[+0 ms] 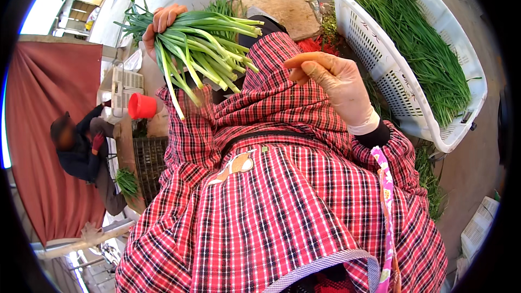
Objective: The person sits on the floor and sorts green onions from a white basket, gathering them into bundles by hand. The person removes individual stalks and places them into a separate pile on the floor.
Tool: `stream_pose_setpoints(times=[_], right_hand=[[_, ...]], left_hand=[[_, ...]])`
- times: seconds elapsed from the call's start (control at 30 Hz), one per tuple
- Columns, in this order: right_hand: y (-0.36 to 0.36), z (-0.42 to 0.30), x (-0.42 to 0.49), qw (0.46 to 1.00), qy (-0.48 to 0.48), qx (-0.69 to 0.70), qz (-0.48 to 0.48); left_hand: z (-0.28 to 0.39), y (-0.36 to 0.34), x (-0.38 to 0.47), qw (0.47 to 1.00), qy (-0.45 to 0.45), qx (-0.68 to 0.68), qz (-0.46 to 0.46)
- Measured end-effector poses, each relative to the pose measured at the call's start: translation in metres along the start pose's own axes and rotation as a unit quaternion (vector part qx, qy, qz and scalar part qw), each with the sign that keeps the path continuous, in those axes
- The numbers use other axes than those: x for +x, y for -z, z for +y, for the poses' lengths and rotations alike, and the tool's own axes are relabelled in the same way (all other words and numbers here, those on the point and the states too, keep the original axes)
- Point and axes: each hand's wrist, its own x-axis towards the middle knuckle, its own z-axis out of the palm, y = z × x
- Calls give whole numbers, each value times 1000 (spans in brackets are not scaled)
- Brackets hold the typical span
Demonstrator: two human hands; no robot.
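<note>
My left hand (pixel 165 20), at the upper left, is closed around a bunch of leafy green stalks (pixel 211 44), which look like garlic chives. Their pale cut ends fan out toward my lap, while the dark leaves stick out behind the fist. My right hand (pixel 333 83), in a thin stained glove, hovers over the red checked apron (pixel 285 195). Its thumb and fingers are drawn together, and nothing shows between them. Close by on the right is a white plastic crate (pixel 390 55) with long green leaves (pixel 419 57) lying in it.
A worn wooden board (pixel 281 8) lies ahead of my knees, with more greens beside it. At left, a person (pixel 81 150) sits near a red bucket (pixel 142 106), a pale crate (pixel 126 87) and a dark slatted crate (pixel 150 162). Loose greens (pixel 429 183) lie on the floor at right.
</note>
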Motion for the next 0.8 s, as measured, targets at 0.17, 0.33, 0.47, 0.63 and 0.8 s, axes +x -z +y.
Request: stream_pose_setpoints(times=[0.17, 0.33, 0.47, 0.63, 0.8], right_hand=[[-41, -5, 30, 999, 35, 15, -34], [-37, 7, 42, 999, 6, -37, -15], [-23, 9, 40, 993, -62, 52, -88], [-29, 1, 40, 991, -70, 40, -103], [-12, 19, 42, 939, -136, 257, -184]], left_hand=[[-15, -3, -6, 1000, 7, -25, -6], [-21, -4, -8, 1000, 11, -8, 0], [-23, -2, -9, 999, 40, -5, -4], [-27, -1, -10, 998, 59, -6, -1], [-37, -3, -11, 996, 90, -5, 1]])
